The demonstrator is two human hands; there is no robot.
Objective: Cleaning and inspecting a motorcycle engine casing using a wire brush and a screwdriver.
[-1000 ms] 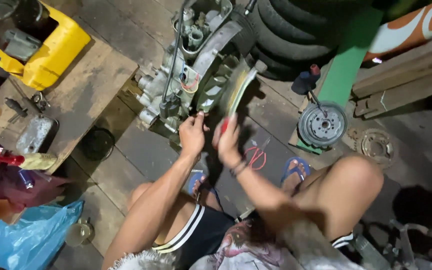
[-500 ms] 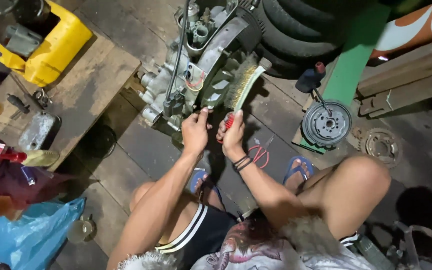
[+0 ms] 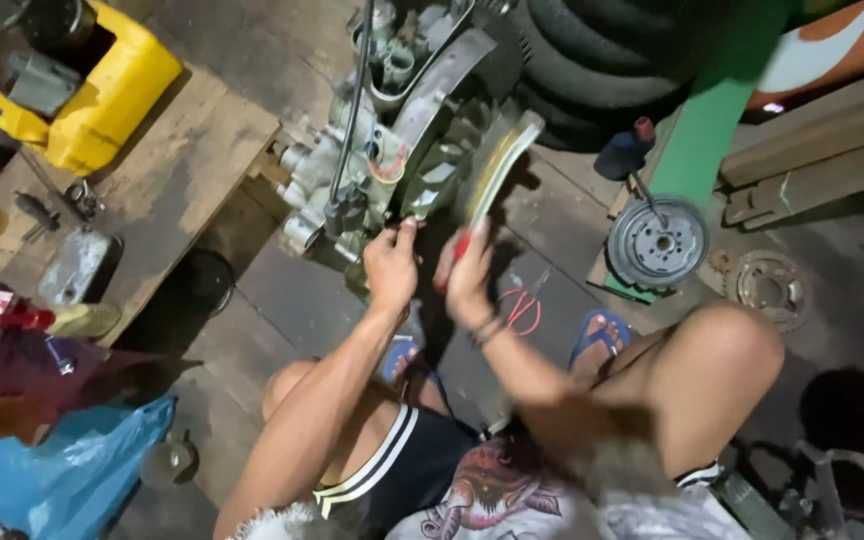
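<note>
Reaching forward, left hand point(image 3: 390, 268) fingers resting open on engine point(image 3: 372, 170), right hand point(image 3: 467, 280) fingers clenched round brush point(image 3: 497, 165)

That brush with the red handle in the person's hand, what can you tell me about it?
The long curved brush with a red handle has a pale back and a row of yellowish bristles along one edge. It stands tilted, handle low and head up, and looks blurred. The right hand grips the red handle. Its bristled head lies against the grey metal engine, beside the black tyre. The left hand rests on the engine nearby, clear of the brush.
</note>
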